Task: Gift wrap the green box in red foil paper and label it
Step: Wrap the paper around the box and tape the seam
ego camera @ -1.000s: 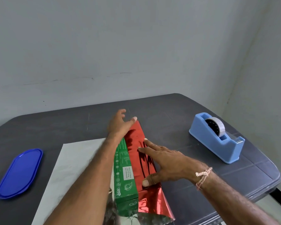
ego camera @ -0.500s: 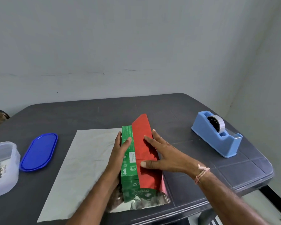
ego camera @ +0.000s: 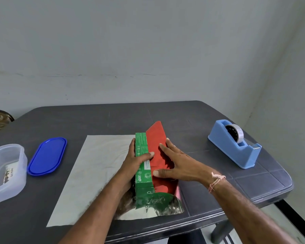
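Note:
A long green box [ego camera: 141, 146] lies lengthwise on a sheet of foil paper [ego camera: 97, 166] that shows its silver side on the table. The sheet's right edge is folded up over the box, red side out [ego camera: 156, 138]. My left hand [ego camera: 136, 162] grips the box from its left side, thumb across the top. Fingers straight, my right hand [ego camera: 176, 164] presses the red flap flat against the box's top and right side. The box's near end [ego camera: 144, 189] stays uncovered.
A blue tape dispenser [ego camera: 236, 147] with a roll of clear tape stands at the right on the dark table [ego camera: 77, 120]. At the left lie a blue oval lid [ego camera: 47, 155] and a clear plastic container [ego camera: 5, 171]. The table's front edge runs just below the foil.
My left hand slid back from the box's far end to its middle and now grips it. My right hand stays flat on the red flap. The view shifted left, revealing the container.

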Tool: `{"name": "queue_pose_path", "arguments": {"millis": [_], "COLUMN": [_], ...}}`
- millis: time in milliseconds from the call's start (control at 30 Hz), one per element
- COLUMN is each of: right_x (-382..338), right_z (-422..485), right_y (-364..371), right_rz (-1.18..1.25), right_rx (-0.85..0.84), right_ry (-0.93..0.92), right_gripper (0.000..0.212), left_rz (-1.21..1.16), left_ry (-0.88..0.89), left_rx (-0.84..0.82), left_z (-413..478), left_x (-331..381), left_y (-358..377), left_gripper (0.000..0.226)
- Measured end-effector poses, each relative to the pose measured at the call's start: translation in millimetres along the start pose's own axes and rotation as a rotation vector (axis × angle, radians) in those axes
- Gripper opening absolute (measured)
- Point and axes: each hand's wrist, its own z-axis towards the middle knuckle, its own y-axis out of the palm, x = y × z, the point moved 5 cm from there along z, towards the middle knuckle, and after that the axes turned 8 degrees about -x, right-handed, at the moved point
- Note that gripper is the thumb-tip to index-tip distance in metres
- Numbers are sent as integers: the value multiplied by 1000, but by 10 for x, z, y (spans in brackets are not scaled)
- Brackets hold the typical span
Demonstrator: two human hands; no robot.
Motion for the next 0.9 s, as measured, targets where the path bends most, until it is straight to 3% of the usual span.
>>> {"name": "queue_pose_path", "arguments": {"millis": [200, 633, 800, 900], "right_x": [-32, -73, -82, -89], "right_z": [-27, -60, -52, -52], "right_y": [62, 148, 194, 203], "right_rz": [53, 185, 232, 219], "right_rx": [23, -8, -10, -12], "right_ry": [-30, -61, -64, -62], "right_gripper": [120, 119, 125, 125], "left_rz": [-45, -63, -52, -42], "left_ry": [-13, -43, -51, -64], "left_rx": [-16, -27, -27, -29], "left_z": [21, 21, -2, -14], "left_x": [2, -15, 3, 10], "left_y": [7, -8, 10, 11], "left_gripper": [82, 94, 85, 98]}}
